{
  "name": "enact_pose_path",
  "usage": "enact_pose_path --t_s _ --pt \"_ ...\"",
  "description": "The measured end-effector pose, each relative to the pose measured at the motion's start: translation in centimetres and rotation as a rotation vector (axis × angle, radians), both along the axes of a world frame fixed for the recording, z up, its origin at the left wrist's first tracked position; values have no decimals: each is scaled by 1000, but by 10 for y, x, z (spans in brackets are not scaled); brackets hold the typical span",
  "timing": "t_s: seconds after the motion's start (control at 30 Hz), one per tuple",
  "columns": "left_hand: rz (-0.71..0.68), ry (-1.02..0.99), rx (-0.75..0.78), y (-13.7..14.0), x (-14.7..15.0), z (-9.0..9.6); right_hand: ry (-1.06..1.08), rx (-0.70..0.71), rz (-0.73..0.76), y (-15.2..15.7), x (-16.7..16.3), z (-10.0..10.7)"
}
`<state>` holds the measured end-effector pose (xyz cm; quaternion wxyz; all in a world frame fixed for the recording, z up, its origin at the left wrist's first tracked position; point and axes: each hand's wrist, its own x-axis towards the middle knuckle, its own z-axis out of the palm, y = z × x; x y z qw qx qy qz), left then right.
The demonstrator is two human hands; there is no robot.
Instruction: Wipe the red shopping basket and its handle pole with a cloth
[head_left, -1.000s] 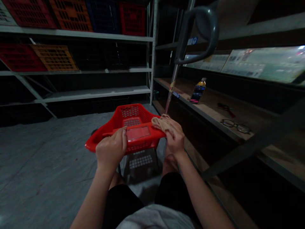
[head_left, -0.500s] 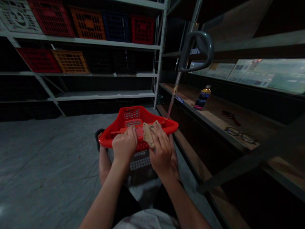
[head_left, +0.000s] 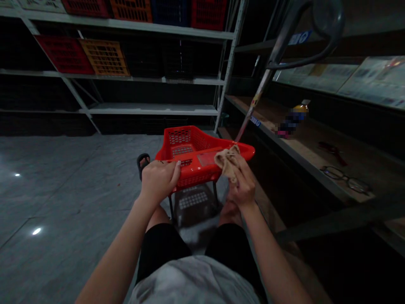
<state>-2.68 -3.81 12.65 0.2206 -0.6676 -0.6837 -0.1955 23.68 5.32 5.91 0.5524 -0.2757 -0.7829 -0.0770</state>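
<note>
“One cart point(head_left: 198, 179), where?”

“On the floor point(head_left: 79, 185), ahead of the legs point(head_left: 169, 245), beside a shelf point(head_left: 308, 150) bearing bottle point(head_left: 294, 120) and glasses point(head_left: 344, 177).”

“Grip?”

“Left hand point(head_left: 160, 179) closed round the cart's handle point(head_left: 205, 169); right hand point(head_left: 244, 185) pinching a cloth point(head_left: 228, 162) against it, toward the right end.”

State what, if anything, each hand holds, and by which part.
Left hand: the red cart's near bar, gripped toward its left end. Right hand: the tan cloth, held by its right side.
</note>
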Motion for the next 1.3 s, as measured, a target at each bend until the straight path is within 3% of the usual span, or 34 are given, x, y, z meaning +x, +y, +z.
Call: enact_pose_path --t_s 0.17,0.27,0.37,0.5,0.57,0.63,0.73,0.83,0.93,1.0,1.13,1.23,1.3 --pt "27 -45 111 16 18 -7 167 -244 -63 95 43 27" --pt "44 -88 69 26 35 -4 262 -354 -89 126 43 35" --pt "86 -149 38 32 56 -3 248 -304 -107 110 23 22" --pt "86 -190 79 22 82 -3 254 -193 -23 35 -13 8" --pt "32 -222 105 11 87 0 150 -178 35 0 -26 13" --pt "-112 -283 108 2 85 1 43 -156 99 -19 -32 23" --pt "-434 -408 37 0 72 0 -12 -151 190 -8 -24 39" --pt "-629 -453 -1 12 67 -6 -8 -172 189 37 -8 48" --pt "-572 -417 93 29 82 -16 28 -203 149 81 5 48" --pt "-481 -386 153 41 97 -21 85 -262 131 93 9 44" --pt "-393 -332 196 55 118 -27 139 -304 95 57 12 28" --pt "-401 -286 250 51 117 -31 111 -271 145 12 12 16" --pt "-415 -279 305 45 112 -33 98 -254 192 4 13 11"
